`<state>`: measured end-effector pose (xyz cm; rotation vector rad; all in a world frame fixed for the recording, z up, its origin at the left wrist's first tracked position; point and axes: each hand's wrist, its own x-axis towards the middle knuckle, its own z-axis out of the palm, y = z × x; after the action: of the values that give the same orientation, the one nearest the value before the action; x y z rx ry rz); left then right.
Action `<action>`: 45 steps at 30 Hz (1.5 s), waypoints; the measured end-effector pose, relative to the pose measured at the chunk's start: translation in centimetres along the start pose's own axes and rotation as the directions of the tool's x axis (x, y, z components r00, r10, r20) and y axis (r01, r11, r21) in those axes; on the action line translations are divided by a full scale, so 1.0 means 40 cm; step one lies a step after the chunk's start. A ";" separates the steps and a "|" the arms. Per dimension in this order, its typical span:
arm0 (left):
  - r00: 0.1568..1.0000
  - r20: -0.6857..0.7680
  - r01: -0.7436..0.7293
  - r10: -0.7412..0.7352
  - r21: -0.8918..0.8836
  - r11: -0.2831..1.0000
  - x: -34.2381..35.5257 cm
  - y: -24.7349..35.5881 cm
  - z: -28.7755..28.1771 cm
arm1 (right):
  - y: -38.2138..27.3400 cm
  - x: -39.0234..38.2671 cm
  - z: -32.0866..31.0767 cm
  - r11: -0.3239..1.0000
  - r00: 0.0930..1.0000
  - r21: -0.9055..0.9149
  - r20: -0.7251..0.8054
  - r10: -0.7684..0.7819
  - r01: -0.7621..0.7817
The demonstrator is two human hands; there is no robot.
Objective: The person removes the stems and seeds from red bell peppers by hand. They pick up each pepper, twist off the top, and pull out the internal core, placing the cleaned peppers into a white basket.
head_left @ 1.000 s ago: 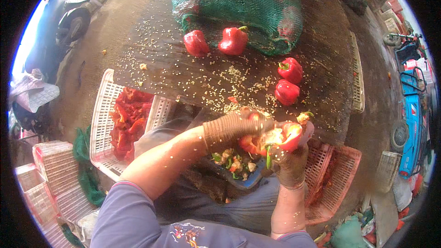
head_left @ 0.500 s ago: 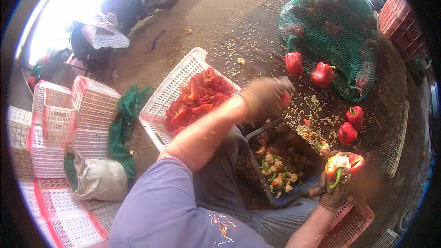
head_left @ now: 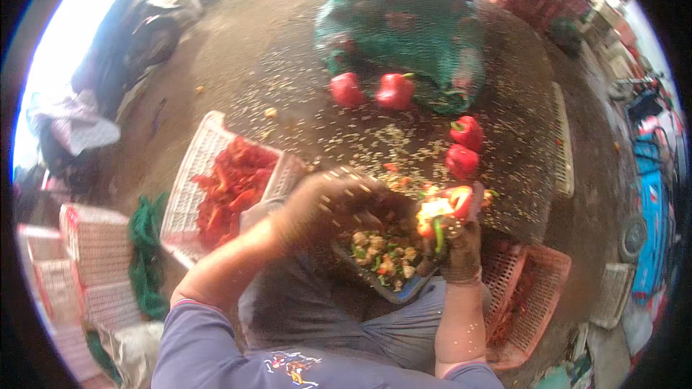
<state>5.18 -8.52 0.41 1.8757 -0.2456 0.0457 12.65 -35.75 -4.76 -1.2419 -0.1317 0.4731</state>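
Seed-strewn surface (head_left: 522, 117), pepper (head_left: 441, 209) in right grip (head_left: 462, 246)

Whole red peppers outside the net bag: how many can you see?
4: first pepper by the green net bag's near edge; second pepper right of it; third pepper farther right; fourth pepper just below that, beyond the right hand. Others may be hidden.

No lettering, number or sign can be read; the coloured motif (head_left: 292, 368) on the shirt (head_left: 205, 346) yields no legible words; the blue vehicle (head_left: 651, 227) is too blurred.
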 end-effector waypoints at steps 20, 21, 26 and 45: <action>0.789 0.570 0.526 -0.229 -0.434 0.732 0.134 -0.160 0.288 | -0.014 0.006 -0.021 0.940 0.973 -0.253 -0.038 0.228 -0.230; 0.764 0.620 0.562 -0.180 -0.501 0.658 0.140 -0.144 0.266 | -0.007 0.003 -0.010 0.965 0.980 -0.172 -0.032 0.197 -0.200; 0.456 0.869 0.808 -0.195 -0.312 0.500 0.153 -0.131 0.192 | -0.023 0.001 0.003 0.933 0.926 -0.051 0.114 0.360 -0.356; 0.941 0.335 -0.168 0.032 0.384 0.908 0.160 -0.147 0.159 | -0.037 0.025 -0.046 0.957 0.983 0.265 -0.103 0.150 -0.118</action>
<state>11.96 -13.76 -6.11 2.2846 -0.5993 -0.1530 14.58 -37.30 -4.16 -1.0238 0.1170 0.5131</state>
